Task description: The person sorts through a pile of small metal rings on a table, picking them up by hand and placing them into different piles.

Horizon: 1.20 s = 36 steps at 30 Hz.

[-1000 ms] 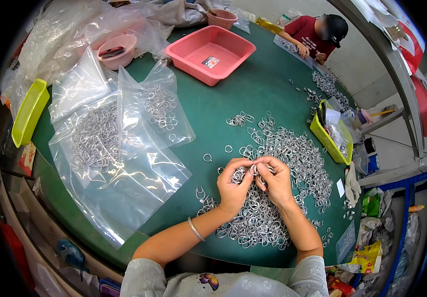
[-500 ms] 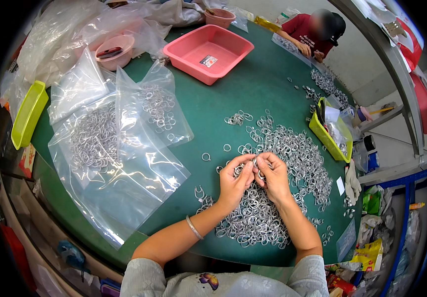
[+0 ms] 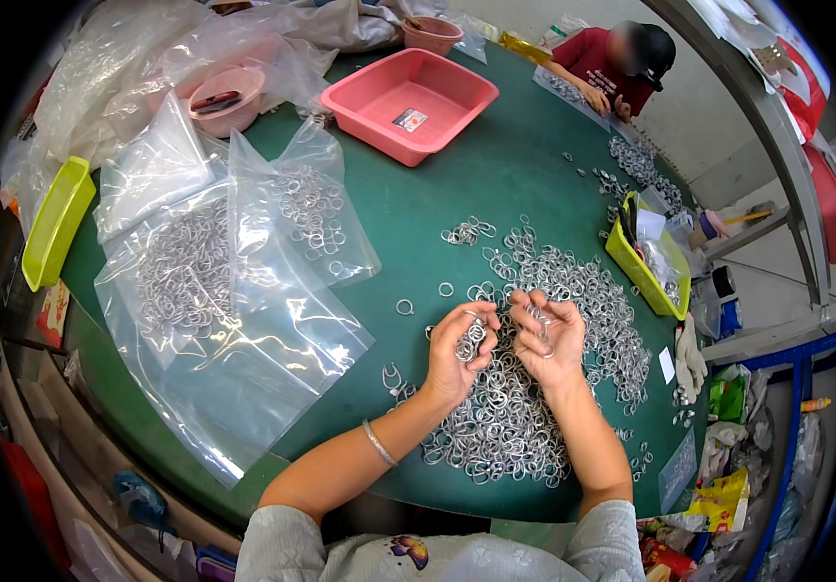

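Observation:
A broad pile of small silver metal rings [image 3: 496, 427] lies on the green tabletop, and both my hands are above it. My left hand [image 3: 455, 351] is curled around several metal rings [image 3: 471, 339], which show between palm and fingers. Just to the right, my right hand [image 3: 552, 339] has bent fingers with a ring or two [image 3: 537, 316] at them, blurred. A gap separates the two hands. Two loose rings [image 3: 404, 307] lie to the left of the pile.
Clear plastic bags [image 3: 273, 359] holding rings lie at left. A pink basin [image 3: 360, 102] stands at the back, a yellow-green basket [image 3: 665, 296] at right, a similar tray [image 3: 45, 238] far left. A co-worker [image 3: 593, 68] sits at the far right with more rings. A glove [image 3: 690, 359] hangs near the right edge.
My hands were together at the fingertips and have moved apart. Rings now show in the left palm, and the right hand has shifted slightly right, its fingers loosened.

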{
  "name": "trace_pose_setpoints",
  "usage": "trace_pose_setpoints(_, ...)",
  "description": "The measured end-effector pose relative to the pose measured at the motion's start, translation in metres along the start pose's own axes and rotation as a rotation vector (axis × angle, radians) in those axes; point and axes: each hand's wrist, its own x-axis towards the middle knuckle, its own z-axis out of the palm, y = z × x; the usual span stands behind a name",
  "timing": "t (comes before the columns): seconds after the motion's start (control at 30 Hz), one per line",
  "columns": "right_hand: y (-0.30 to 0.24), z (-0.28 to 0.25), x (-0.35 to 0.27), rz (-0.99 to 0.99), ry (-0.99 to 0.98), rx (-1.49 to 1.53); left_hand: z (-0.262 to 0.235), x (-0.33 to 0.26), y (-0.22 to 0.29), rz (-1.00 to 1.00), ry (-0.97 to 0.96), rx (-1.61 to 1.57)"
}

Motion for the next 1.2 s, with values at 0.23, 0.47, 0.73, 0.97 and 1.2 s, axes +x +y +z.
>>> trace_pose_setpoints(0.23,-0.035,-0.002,0.072,-0.116,0.062,-0.882,0.001,-0.001,-0.002,0.047,0.136,0.026)
trace_pose_setpoints(0.47,-0.017,-0.007,0.133,-0.798,-0.064,-2.245,0.003,0.000,-0.005,0.014,0.108,0.175)
trace_pose_setpoints(0.73,-0.056,-0.001,0.080,-0.138,-0.275,-2.042,0.001,-0.001,-0.005,0.028,0.146,0.184)
trace_pose_setpoints(0.97,-0.053,-0.011,0.106,-0.574,0.167,-2.281,-0.001,0.001,-0.006,-0.055,0.155,0.110)
trace_pose_setpoints(1.2,-0.043,-0.016,0.110,-0.439,0.163,-2.544,0.001,0.000,-0.007,-0.001,0.181,0.135)
